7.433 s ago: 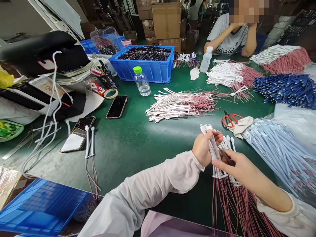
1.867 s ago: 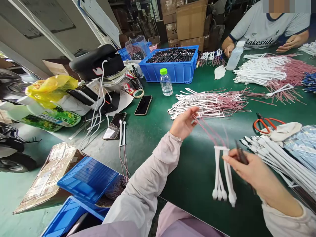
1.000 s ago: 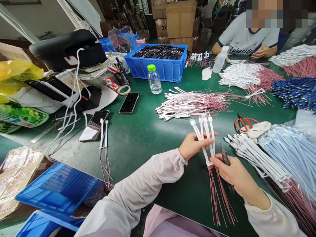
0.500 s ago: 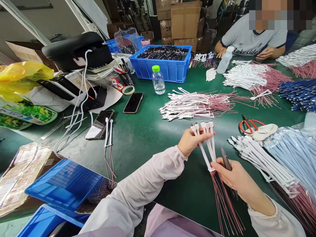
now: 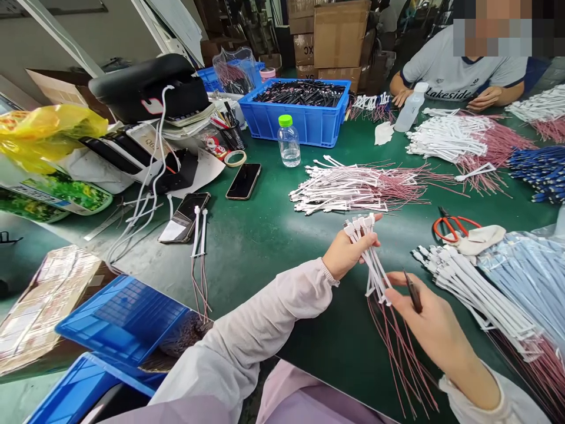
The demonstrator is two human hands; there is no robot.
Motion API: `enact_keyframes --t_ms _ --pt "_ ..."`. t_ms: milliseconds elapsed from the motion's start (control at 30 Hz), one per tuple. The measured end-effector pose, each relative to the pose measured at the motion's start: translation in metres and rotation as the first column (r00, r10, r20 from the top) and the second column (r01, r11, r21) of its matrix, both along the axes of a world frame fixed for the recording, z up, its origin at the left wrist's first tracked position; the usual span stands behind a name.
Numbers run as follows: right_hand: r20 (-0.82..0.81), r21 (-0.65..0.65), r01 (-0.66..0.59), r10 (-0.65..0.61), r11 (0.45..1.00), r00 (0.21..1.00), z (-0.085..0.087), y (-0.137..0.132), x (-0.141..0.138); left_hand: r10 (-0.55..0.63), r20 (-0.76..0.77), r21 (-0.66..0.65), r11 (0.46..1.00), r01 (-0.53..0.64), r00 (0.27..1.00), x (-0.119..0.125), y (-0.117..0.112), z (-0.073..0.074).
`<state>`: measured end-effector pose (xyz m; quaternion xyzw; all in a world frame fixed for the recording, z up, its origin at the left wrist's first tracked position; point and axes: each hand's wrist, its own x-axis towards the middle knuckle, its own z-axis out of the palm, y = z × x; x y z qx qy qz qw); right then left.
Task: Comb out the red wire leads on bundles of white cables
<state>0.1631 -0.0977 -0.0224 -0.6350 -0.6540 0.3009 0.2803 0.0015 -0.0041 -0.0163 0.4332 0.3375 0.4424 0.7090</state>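
My left hand [image 5: 348, 252] is closed round a small bunch of white cable pieces [image 5: 369, 253] with thin red wire tails [image 5: 399, 359] that trail toward me over the green table [image 5: 265, 241]. My right hand [image 5: 426, 321] sits just right of the bunch's lower end, fingertips at the white ends, with a thin dark comb-like tool [image 5: 412, 291] pinched in it. A pile of the same white and red cables [image 5: 353, 188] lies just beyond my left hand.
Red-handled scissors [image 5: 454, 224] and a row of white cables [image 5: 477, 288] lie to the right. Two phones [image 5: 243, 180] and a bottle [image 5: 289, 141] sit left of centre, a blue crate [image 5: 304, 115] behind. Another person [image 5: 468, 76] sits across the table.
The white pieces, fanned out half a second ago, are now gathered into one tight bunch in my left hand. My right hand has slid slightly down and right.
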Motion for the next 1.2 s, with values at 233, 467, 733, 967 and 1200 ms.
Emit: enact_keyframes --t_ms 233,467,733,967,1200 --pt "0.35 0.332 -0.107 -0.017 0.937 0.936 -0.009 0.0 0.002 0.007 0.1 -0.272 0.962 0.021 0.995 0.001 -0.001 0.008" --pt "0.367 0.2 -0.098 0.018 0.975 0.93 -0.011 0.003 -0.004 -0.006 0.088 -0.38 0.924 0.04 0.996 -0.004 0.002 0.01" --pt "-0.323 -0.349 -0.101 -0.018 0.932 0.946 0.003 0.009 0.001 -0.169 -0.079 -0.164 0.974 0.155 0.982 -0.012 0.009 -0.007" --pt "-0.493 -0.448 -0.132 -0.121 0.884 0.861 0.0 0.005 -0.002 -0.277 0.058 -0.137 0.949 0.283 0.959 -0.01 0.005 -0.005" --pt "-0.538 -0.476 -0.192 -0.111 0.858 0.836 -0.006 0.005 0.0 -0.234 0.055 -0.098 0.966 0.238 0.971 -0.007 0.003 -0.003"
